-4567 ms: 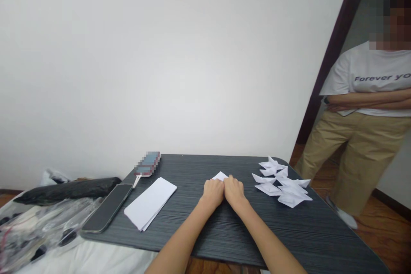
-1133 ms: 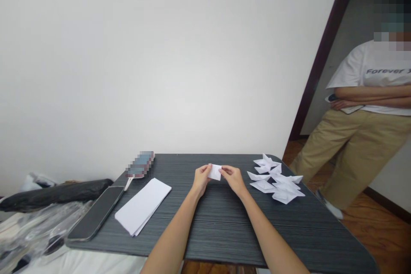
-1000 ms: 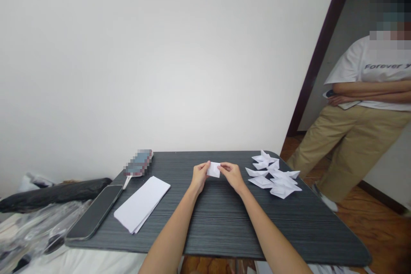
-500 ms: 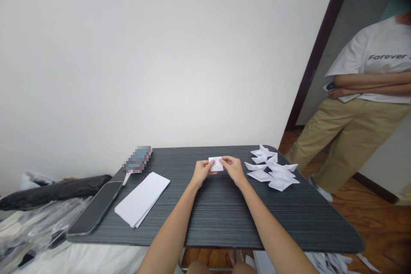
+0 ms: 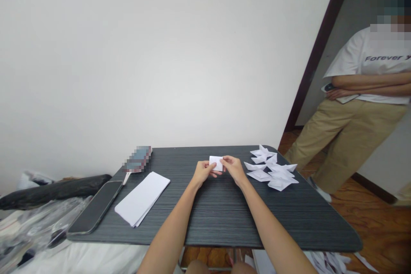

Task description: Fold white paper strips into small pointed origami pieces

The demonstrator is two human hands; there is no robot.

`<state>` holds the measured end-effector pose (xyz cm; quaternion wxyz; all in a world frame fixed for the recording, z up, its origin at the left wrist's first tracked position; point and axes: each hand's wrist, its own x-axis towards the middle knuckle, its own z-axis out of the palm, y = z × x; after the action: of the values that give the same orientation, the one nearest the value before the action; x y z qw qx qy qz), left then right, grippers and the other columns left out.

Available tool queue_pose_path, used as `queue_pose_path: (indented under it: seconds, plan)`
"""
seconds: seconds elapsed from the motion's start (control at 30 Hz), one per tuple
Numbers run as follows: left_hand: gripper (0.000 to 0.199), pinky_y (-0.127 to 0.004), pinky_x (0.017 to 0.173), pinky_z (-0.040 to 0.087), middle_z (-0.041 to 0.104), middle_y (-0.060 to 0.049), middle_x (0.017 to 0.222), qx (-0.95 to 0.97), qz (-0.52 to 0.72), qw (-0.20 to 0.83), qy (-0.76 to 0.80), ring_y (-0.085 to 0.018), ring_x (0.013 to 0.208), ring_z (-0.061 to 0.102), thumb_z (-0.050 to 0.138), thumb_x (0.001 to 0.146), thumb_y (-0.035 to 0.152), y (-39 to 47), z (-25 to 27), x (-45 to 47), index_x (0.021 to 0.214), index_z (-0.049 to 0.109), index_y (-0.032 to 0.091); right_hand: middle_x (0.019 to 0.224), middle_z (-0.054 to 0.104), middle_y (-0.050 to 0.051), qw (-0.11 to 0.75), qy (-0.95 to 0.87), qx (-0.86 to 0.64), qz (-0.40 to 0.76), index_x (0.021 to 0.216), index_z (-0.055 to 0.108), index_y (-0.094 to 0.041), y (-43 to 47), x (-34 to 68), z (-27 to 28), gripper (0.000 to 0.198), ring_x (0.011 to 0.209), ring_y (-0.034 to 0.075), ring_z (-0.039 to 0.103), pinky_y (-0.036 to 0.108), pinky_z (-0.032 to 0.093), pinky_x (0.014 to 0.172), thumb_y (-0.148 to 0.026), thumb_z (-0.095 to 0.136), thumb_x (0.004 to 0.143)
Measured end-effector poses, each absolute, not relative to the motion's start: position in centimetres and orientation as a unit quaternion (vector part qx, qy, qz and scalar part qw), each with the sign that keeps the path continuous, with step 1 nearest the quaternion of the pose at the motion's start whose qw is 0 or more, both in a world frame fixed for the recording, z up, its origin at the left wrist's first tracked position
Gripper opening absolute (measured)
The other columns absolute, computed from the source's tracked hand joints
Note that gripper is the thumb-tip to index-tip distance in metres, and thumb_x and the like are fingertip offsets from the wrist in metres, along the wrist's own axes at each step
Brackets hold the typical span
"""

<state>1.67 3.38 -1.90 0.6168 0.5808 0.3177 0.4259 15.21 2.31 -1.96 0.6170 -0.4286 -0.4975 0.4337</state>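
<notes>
Between my two hands, just above the dark table point(image 5: 221, 218), is a small folded white paper point(image 5: 216, 161), roughly square. My left hand point(image 5: 204, 171) pinches its left and lower side, thumb on the front face and fingers behind. The right side is pinched by my right hand point(image 5: 232, 166), thumb and fingers closed on it. Several folded paper boats point(image 5: 279, 173) lie grouped to the right of my right hand. A stack of white paper sheets point(image 5: 143, 199) rests on the table to the left.
A black phone point(image 5: 96, 207) lies at the table's left edge, near a blurred handheld item point(image 5: 138, 159). Plastic bags and a long black bundle point(image 5: 58, 191) sit beyond that edge. A person point(image 5: 359, 94) with folded arms stands right of the table. Paper strips point(image 5: 330, 262) are below.
Both hands have shifted their grip slightly; the left fingers now show below the paper and its thumb lies further across. The boats and the sheet stack have not moved.
</notes>
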Motion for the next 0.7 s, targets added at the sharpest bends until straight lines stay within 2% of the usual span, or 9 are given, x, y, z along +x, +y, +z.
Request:
queue_pose_path:
  seconds: [0.17, 0.27, 0.43, 0.53, 0.63, 0.7]
  plan:
    - [0.049, -0.021, 0.046, 0.045, 0.064, -0.016, 0.068, 0.6, 0.398, 0.618, 0.315, -0.019, 0.057, 0.062, 0.051, 0.068, 0.047, 3.07, -1.69, 1.57, 0.083, 0.059, 0.002, 0.045, 0.05, -0.002, 0.571, -0.546, -0.431, 0.435, 0.066, 0.061, -0.011, 2.06, 15.57, -1.95, 0.034, 0.036, 0.006, 0.037, 0.018, 0.026, 0.034, -0.044, 0.054, 0.064]
    - [0.052, -0.02, 0.042, 0.043, 0.064, -0.016, 0.063, 0.605, 0.406, 0.603, 0.325, -0.018, 0.053, 0.061, 0.043, 0.071, 0.051, 3.08, -1.68, 1.62, 0.077, 0.06, 0.002, 0.045, 0.05, -0.001, 0.566, -0.559, -0.424, 0.433, 0.066, 0.062, -0.01, 1.94, 15.65, -1.94, 0.034, 0.036, 0.006, 0.037, 0.018, 0.026, 0.034, -0.044, 0.054, 0.065]
    - [0.049, -0.018, 0.037, 0.038, 0.064, -0.015, 0.061, 0.617, 0.419, 0.585, 0.319, -0.016, 0.047, 0.059, 0.044, 0.071, 0.051, 3.13, -1.67, 1.68, 0.072, 0.058, 0.004, 0.045, 0.052, 0.0, 0.57, -0.551, -0.428, 0.433, 0.065, 0.063, -0.01, 2.1, 15.56, -2.21, 0.037, 0.035, 0.007, 0.038, 0.019, 0.029, 0.033, -0.046, 0.054, 0.063]
    - [0.047, -0.019, 0.037, 0.039, 0.063, -0.014, 0.059, 0.601, 0.405, 0.611, 0.318, -0.017, 0.047, 0.06, 0.045, 0.071, 0.05, 3.08, -1.56, 1.72, 0.079, 0.054, 0.005, 0.045, 0.052, 0.0, 0.595, -0.527, -0.437, 0.421, 0.063, 0.062, -0.011, 2.34, 15.75, -2.33, 0.036, 0.035, 0.007, 0.039, 0.02, 0.03, 0.033, -0.046, 0.054, 0.063]
    - [0.042, -0.02, 0.04, 0.041, 0.064, -0.012, 0.062, 0.59, 0.417, 0.618, 0.31, -0.019, 0.051, 0.061, 0.054, 0.068, 0.041, 3.21, -1.46, 1.59, 0.092, 0.049, 0.007, 0.048, 0.055, 0.001, 0.609, -0.509, -0.432, 0.429, 0.064, 0.061, -0.011, 2.44, 16.0, -2.23, 0.033, 0.037, 0.008, 0.042, 0.021, 0.034, 0.036, -0.043, 0.056, 0.062]
    - [0.042, -0.019, 0.038, 0.038, 0.063, -0.009, 0.057, 0.583, 0.441, 0.603, 0.321, -0.016, 0.046, 0.059, 0.058, 0.066, 0.034, 3.42, -1.46, 1.42, 0.096, 0.046, 0.008, 0.053, 0.058, 0.001, 0.596, -0.518, -0.416, 0.451, 0.068, 0.06, -0.011, 2.38, 16.02, -2.11, 0.03, 0.04, 0.009, 0.046, 0.022, 0.038, 0.04, -0.04, 0.059, 0.06]
